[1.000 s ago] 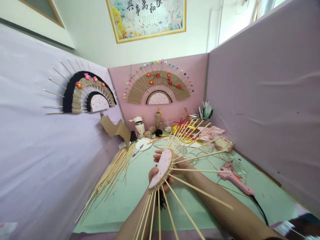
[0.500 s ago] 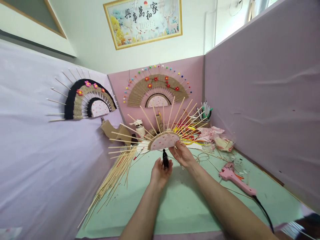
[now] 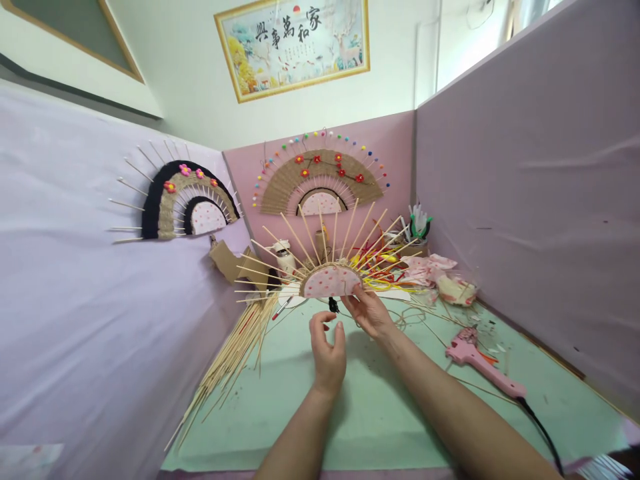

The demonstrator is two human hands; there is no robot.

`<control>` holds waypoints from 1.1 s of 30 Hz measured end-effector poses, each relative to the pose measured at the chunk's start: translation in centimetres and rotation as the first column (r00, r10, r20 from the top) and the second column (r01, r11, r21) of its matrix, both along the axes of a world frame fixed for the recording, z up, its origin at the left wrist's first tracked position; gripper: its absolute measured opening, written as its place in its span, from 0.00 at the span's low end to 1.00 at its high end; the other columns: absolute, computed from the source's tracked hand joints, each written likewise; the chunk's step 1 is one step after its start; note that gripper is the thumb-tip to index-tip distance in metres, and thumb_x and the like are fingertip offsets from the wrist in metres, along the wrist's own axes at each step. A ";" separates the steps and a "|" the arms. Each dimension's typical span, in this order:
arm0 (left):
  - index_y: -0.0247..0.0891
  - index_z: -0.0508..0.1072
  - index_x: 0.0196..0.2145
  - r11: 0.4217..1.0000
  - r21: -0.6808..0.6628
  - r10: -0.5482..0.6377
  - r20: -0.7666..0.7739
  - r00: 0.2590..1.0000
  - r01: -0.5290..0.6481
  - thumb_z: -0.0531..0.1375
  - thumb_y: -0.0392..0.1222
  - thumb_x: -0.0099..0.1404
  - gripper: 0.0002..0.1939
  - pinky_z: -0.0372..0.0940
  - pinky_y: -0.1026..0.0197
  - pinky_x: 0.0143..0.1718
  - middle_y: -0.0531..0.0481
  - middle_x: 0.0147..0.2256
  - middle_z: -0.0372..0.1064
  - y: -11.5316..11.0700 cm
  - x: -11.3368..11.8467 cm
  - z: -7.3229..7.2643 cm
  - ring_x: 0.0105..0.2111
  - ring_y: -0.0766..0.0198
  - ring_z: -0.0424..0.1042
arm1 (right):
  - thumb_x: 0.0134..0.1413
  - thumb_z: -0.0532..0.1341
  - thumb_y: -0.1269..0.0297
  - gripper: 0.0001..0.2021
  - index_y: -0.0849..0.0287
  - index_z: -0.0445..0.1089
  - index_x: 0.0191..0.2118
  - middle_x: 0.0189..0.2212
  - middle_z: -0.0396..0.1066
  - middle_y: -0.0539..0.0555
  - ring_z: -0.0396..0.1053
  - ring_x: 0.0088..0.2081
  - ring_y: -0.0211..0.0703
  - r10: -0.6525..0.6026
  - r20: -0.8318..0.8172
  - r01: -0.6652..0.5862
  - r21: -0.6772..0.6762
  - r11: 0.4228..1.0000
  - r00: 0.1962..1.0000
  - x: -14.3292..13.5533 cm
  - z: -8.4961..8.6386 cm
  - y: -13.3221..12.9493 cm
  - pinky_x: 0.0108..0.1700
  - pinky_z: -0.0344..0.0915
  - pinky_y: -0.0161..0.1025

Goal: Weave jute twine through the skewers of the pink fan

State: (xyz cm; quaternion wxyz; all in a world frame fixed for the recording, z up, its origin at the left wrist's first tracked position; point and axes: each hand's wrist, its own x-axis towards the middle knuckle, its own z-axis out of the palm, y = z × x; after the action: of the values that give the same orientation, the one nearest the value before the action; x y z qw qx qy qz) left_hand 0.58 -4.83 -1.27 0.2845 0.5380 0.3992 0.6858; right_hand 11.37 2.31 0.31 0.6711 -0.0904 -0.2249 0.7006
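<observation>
A half-round fan base (image 3: 327, 281) covered in pink dotted cloth is held up over the table, with thin wooden sticks fanning out from its curved edge. My right hand (image 3: 369, 312) pinches its lower right corner. Below the flat edge hangs a black tassel (image 3: 333, 305), partly hidden. Just under the tassel is my left hand (image 3: 328, 347), its fingers curled, with thumb and forefinger apart and nothing seen between them.
A pink glue gun (image 3: 485, 368) with a black cord lies at the right. Loose sticks (image 3: 233, 360) spread along the left. Yarn, cloth scraps (image 3: 430, 267) and a white bottle (image 3: 285, 259) stand behind. Two decorated fans (image 3: 320, 177) hang on the partitions.
My left hand has come away from the tassel and turned, its fingers now curled. The fan base looks slightly more level, and less of the tassel shows. The camera view has shifted a little.
</observation>
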 end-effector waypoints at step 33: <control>0.43 0.70 0.39 0.916 0.047 -0.307 0.723 0.619 0.399 0.65 0.39 0.50 0.16 0.63 0.58 0.41 0.52 0.39 0.71 7.7 -3.7 2.8 0.38 0.64 0.70 | 0.45 0.62 0.51 0.16 0.61 0.65 0.26 0.12 0.45 0.40 0.38 0.15 0.27 0.029 0.763 -0.136 0.077 0.988 0.646 -0.7 0.3 -2.6 0.17 0.36 0.30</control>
State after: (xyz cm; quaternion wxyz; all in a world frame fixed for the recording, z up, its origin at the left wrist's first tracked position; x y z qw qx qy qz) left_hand -3.16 2.85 1.49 0.5776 0.2776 0.1824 0.7457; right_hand 10.64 -0.32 0.59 0.4869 -0.3220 -0.5331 0.6124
